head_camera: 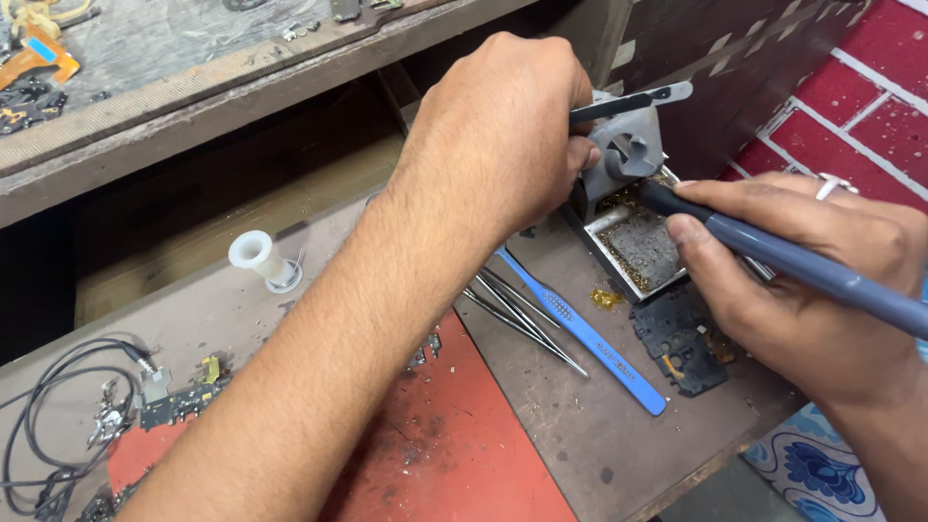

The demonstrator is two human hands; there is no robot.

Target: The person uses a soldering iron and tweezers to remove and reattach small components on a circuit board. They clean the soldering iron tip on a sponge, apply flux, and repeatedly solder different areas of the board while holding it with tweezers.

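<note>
Worn, dusty wooden workbench [599,435] fills the view, with a raised wooden shelf [193,106] behind it and a red brick-patterned wall [870,97] at the upper right. Near the bench's back edge sits a grey metal soldering-iron stand [633,193] with a shallow tray flecked with golden residue. The left hand [498,135] reaches across from the lower left, fingers curled closed around the stand's top and a thin black tool [628,101]. The right hand [802,280], wearing a ring, grips a blue-grey soldering iron [822,271] like a pen, its dark tip resting at the tray. Just below the stand lie a black circuit part [681,343], a long blue plastic pry tool [590,338] and metal tweezers [527,324]. A red mat [454,445] covers the bench's near side, a white spool [261,256] stands farther left, and black cables [58,406] and small boards lie at the far left.
</note>
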